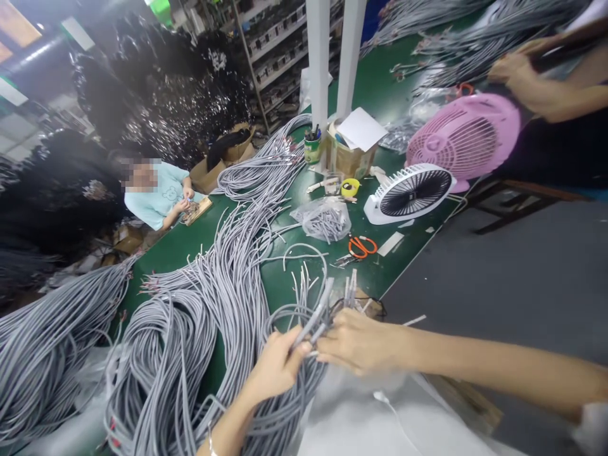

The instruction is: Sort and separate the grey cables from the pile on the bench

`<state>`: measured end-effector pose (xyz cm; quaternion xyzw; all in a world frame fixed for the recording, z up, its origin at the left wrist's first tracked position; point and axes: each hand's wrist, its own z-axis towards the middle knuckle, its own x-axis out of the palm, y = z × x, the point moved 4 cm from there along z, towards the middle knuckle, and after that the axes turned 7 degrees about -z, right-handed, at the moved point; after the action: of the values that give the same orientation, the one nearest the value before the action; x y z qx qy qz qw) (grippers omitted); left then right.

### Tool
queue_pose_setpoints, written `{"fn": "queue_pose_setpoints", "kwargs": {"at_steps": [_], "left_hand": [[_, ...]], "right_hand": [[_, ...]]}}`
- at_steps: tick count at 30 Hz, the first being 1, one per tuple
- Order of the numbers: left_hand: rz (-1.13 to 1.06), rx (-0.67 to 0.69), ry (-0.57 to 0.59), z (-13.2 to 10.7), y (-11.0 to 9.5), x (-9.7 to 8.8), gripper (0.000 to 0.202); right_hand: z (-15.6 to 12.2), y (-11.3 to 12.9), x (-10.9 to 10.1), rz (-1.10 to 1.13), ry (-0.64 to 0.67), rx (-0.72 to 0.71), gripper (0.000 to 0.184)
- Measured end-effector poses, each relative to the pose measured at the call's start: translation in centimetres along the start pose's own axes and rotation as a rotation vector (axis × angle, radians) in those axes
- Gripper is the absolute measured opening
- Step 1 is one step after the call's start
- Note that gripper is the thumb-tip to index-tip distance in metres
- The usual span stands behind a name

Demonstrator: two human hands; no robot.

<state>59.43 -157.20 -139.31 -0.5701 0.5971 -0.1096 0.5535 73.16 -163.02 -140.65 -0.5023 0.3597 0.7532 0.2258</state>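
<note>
Grey cables (324, 304) run up between my hands near the table's front edge. My left hand (280, 364) is closed around several of them, thumb on top. Right beside it, my right hand (354, 342) is closed on the same cables, with its fingertips partly hidden. A loose coil of grey cable (289, 405) hangs below my left hand. Pale cut ends (304, 282) stick up just beyond the hands. To the left, a long pile of grey cables (237, 272) stretches across the green table (280, 278).
Orange-handled scissors (363, 247), a bag of short grey pieces (325, 218), a white fan (413, 193) and a pink fan (465, 136) stand ahead. A person (159, 190) works across the table; another person's hand (517, 73) shows at upper right. White posts (318, 63) rise behind.
</note>
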Motion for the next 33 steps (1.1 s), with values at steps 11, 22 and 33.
{"fn": "queue_pose_setpoints", "kwargs": {"at_steps": [11,22,33], "left_hand": [[-0.28,-0.132,-0.184,0.0,1.9,-1.8,0.039],[-0.06,-0.227,-0.209,1.8,2.5,1.3,0.041],[0.13,-0.245,-0.004,0.8,2.6,3.2,0.053]], "right_hand": [[-1.7,-6.1,-4.7,0.234,-0.245,0.258,0.044],[2.1,-3.5,-0.8,0.22,0.205,0.171,0.026],[-0.1,-2.1,-0.7,0.153,0.161,0.01,0.018]]}}
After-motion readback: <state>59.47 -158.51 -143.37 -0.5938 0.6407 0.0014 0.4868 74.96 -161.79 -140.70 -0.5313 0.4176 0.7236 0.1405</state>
